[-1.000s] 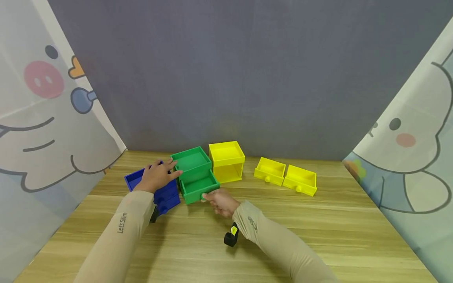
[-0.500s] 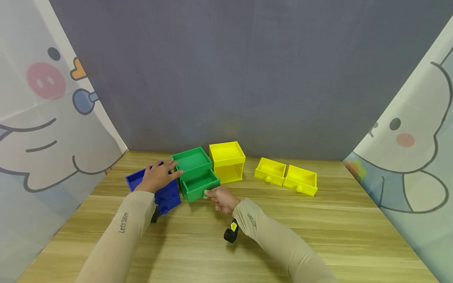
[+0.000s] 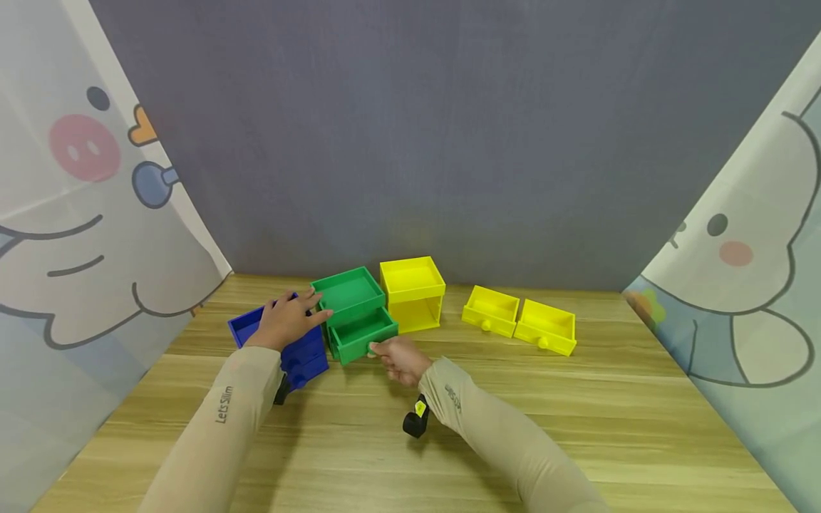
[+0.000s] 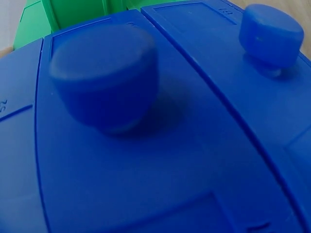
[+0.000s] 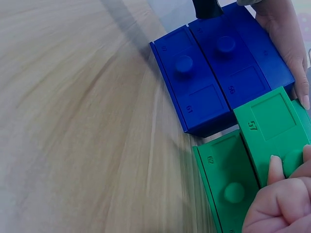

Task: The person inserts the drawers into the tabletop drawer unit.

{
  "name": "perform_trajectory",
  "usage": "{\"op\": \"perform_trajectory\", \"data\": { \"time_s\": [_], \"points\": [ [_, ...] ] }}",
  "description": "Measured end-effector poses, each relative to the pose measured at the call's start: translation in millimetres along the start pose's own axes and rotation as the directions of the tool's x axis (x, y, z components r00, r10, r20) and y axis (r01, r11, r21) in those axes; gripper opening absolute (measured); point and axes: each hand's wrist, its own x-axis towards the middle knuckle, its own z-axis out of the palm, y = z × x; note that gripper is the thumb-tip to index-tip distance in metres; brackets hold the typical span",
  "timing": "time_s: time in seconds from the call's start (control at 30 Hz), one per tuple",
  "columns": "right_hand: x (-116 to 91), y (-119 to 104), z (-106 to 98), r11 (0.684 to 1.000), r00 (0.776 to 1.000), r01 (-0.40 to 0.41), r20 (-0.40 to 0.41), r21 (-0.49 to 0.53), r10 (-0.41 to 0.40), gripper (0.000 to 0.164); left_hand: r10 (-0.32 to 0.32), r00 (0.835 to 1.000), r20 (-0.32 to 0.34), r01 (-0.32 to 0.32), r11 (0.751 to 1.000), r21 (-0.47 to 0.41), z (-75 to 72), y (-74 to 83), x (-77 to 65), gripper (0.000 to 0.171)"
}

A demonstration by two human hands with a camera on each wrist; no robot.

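Note:
A green two-drawer cabinet [image 3: 349, 293] stands at the left of the tabletop, its upper drawer [image 3: 354, 348] sticking partly out. My right hand [image 3: 402, 362] pinches that drawer's round knob [image 5: 293, 162] between thumb and finger. Below it, the lower green drawer [image 5: 228, 187] sits further back with its own knob. My left hand [image 3: 282, 322] lies across the top of the blue cabinet [image 3: 306, 354], fingers spread, fingertips at the green cabinet's left rim. Both blue drawers are pushed in; their knobs [image 4: 109, 77] fill the left wrist view, where the hand itself hardly shows.
Right of the green cabinet is a yellow cabinet [image 3: 412, 276] with a hollow front. Two yellow drawers, one at left [image 3: 490, 310] and one at right [image 3: 545, 329], lie further right on the wooden table [image 3: 513, 406]. A grey backdrop [image 3: 423, 142] rises behind.
The green upper drawer, with my right hand at its knob, has moved slightly back toward the cabinet. My left hand has stayed in place.

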Motion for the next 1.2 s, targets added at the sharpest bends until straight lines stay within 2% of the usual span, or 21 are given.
{"op": "perform_trajectory", "data": {
  "time_s": [0.27, 0.5, 0.73, 1.07, 1.2],
  "points": [
    [6.7, 1.0, 8.0, 0.999, 0.998, -0.044, -0.042, -0.013, 0.043, 0.022, 0.004, 1.0, -0.001, -0.004, 1.0, 0.01, 1.1, -1.6, 0.2, 0.064],
    [7.1, -0.5, 9.6, 0.998, 0.996, -0.069, -0.051, -0.003, 0.069, 0.027, 0.007, 1.0, -0.001, -0.007, 1.0, 0.003, 1.3, -0.6, -0.1, 0.064],
    [9.3, -1.2, 9.2, 0.998, 0.997, -0.064, -0.052, 0.008, 0.065, 0.029, 0.008, 1.0, 0.003, -0.008, 1.0, -0.012, -1.7, 1.7, -0.8, 0.066],
    [15.0, -2.7, 11.1, 0.999, 0.994, -0.05, -0.102, 0.005, 0.05, 0.023, 0.01, 1.0, 0.005, -0.01, 1.0, -0.004, -1.5, 1.5, 0.4, 0.065],
    [18.3, -2.1, 12.5, 0.999, 0.993, -0.043, -0.111, -0.005, 0.043, 0.028, 0.01, 1.0, -0.002, -0.01, 1.0, 0.002, -2.3, 3.5, -0.9, 0.064]
  ]
}}
